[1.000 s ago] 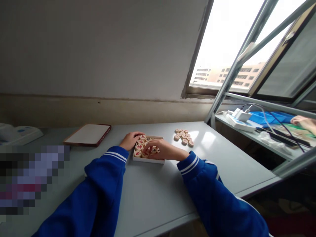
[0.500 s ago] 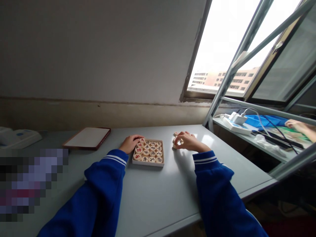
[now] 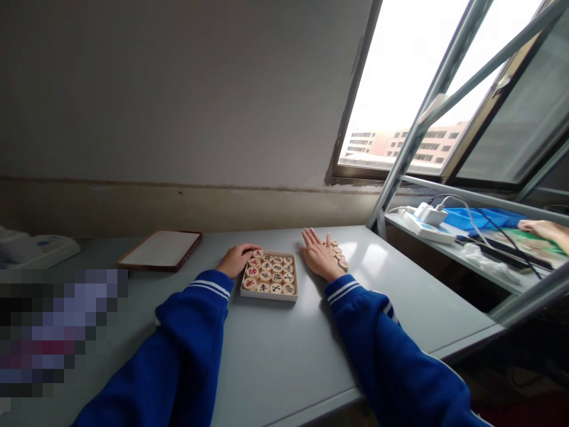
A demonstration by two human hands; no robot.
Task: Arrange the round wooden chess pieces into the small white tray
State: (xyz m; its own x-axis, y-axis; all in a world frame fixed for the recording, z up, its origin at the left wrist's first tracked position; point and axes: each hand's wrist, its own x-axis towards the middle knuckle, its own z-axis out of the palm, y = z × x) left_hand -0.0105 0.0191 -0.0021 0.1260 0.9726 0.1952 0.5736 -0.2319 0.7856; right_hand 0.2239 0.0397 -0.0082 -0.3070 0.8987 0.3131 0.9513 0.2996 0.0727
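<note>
A shallow open box (image 3: 269,296) stands on the grey table, filled with rows of round wooden Chinese chess pieces (image 3: 265,276). The left column has red characters; the others look black. My left hand (image 3: 238,259) grips the box by its far left side, fingers curled around the corner. To the right of the box, my right hand (image 3: 318,256) lies flat with the fingers stretched out and the thumb apart. Beside it, loose chess pieces (image 3: 341,258) sit close together, partly covered by this hand.
A flat box lid (image 3: 161,249) with a dark red rim lies at the back left. White devices (image 3: 53,244) stand at the far left. A metal frame (image 3: 386,204) rises on the right, by a lower shelf with a power strip (image 3: 427,225), a blue tray (image 3: 482,218) and another person's hand (image 3: 540,228).
My right hand has shifted slightly left and gone from pinching at the loose pieces to lying stretched out, so more of them show. My left hand has stayed at the box.
</note>
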